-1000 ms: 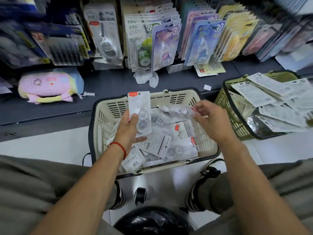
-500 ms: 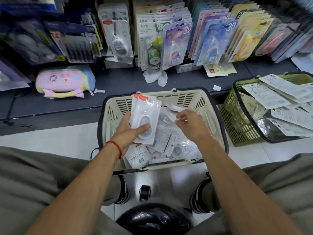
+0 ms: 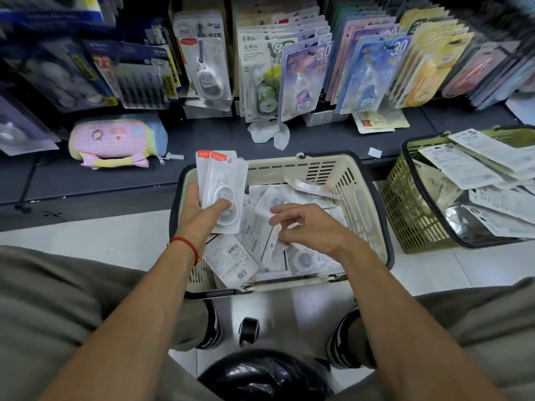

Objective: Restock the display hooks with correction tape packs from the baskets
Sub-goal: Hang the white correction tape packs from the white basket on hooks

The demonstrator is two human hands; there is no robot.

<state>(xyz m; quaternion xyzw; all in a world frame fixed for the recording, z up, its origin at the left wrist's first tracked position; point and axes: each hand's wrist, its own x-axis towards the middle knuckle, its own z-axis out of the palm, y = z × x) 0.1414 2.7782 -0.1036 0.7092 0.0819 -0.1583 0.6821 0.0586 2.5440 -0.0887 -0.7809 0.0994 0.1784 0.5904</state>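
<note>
While left hand [image 3: 199,218] grips packs [image 3: 221,192], right hand [image 3: 307,230] hovers mid-basket [image 3: 359,180].

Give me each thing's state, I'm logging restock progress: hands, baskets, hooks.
left hand: shut on a small stack of packs, held upright over the basket.
right hand: down among the loose packs, fingers curled; grip unclear.
cream basket: on the floor, partly full of packs.
green basket: heaped with flat packs.
display hooks: crowded with hanging packs.
</note>
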